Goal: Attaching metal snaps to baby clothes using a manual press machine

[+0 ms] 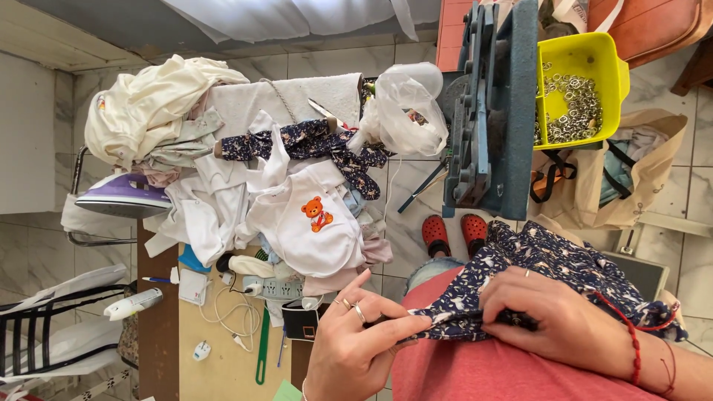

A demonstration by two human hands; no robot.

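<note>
Fabric (564, 263), dark blue with small white prints, lies bunched across the person's lap at about four o'clock in the view. Left hand (356, 341) pinches its edge between thumb and forefinger, rings on two fingers. Right hand (553, 315), a red cord at its wrist, is pressed together on the same edge just beside it. At ten o'clock a surface (215, 371) carries heaped baby clothes (308, 223) and a purple iron (122, 194). A yellow tub (583, 56) of metal rings sits at one o'clock.
</note>
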